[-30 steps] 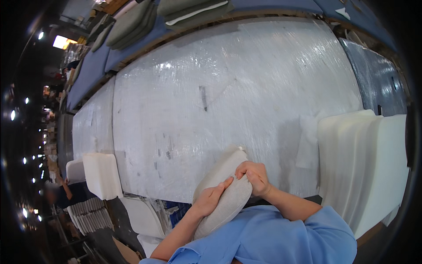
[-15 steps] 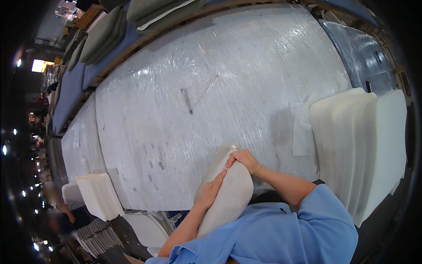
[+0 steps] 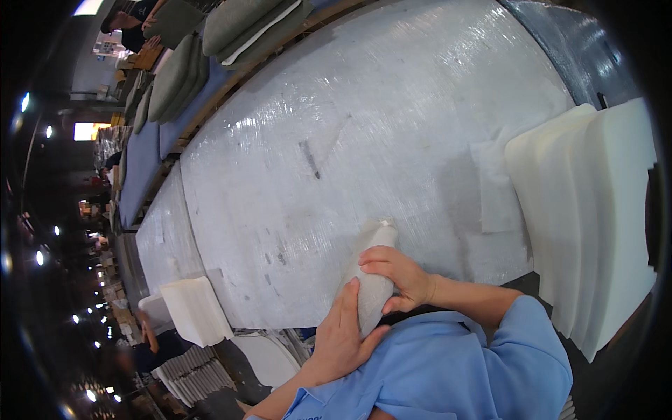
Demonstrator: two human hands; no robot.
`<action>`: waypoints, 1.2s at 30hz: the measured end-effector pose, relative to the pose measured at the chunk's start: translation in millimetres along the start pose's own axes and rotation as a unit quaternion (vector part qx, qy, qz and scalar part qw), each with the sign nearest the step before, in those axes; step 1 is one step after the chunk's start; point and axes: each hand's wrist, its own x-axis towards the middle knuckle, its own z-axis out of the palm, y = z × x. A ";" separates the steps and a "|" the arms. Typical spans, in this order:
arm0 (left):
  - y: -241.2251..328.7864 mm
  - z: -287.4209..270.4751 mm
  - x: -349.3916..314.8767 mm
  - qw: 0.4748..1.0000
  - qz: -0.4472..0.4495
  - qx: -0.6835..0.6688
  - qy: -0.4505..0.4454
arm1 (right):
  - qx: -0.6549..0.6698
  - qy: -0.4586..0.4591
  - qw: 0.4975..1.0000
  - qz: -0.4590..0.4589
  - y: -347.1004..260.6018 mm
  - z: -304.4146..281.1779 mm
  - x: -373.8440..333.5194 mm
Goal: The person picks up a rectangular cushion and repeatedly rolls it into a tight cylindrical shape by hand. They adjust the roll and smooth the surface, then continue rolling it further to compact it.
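Observation:
A light grey, fabric-covered cushion (image 3: 374,297) stands on edge in front of me, close to my body, its far end over the table's near side. My left hand (image 3: 343,338) is wrapped round its left side, thumb toward me and fingers pointing up along it. From the right, my right hand (image 3: 400,274) grips the cushion, fingers over the top and thumb on the near right face. Its lower end is partly hidden by my left hand and blue shirt. The work table (image 3: 280,189) under its far end is covered in shiny clear plastic film.
White foam pads (image 3: 560,210) stand in a row at the table's right. More white pads (image 3: 197,308) sit at the near left corner. Grey-green cushions (image 3: 178,80) are piled on a blue-topped table (image 3: 143,168) beyond, where another person (image 3: 133,31) holds one.
The cushion has turned more edge-on and narrower in my view. My right hand has shifted from its top corner to round its right side, and my left thumb now shows. The view has swung slightly.

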 end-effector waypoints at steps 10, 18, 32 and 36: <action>-6.5 16.6 -1.1 0.995 -0.092 0.016 0.034 | -0.003 -0.013 0.997 0.072 -4.9 7.6 27.4; -14.6 5.0 9.2 0.951 -0.237 -0.192 -0.048 | 0.024 -0.038 0.976 0.212 -19.7 0.9 37.4; -83.3 56.9 8.1 0.900 -0.243 -0.349 -0.097 | 0.141 -0.089 0.968 0.186 40.7 -10.4 -4.6; -102.2 68.9 10.0 0.900 -0.258 -0.335 -0.107 | 0.167 -0.119 0.949 0.239 62.2 -8.1 -9.7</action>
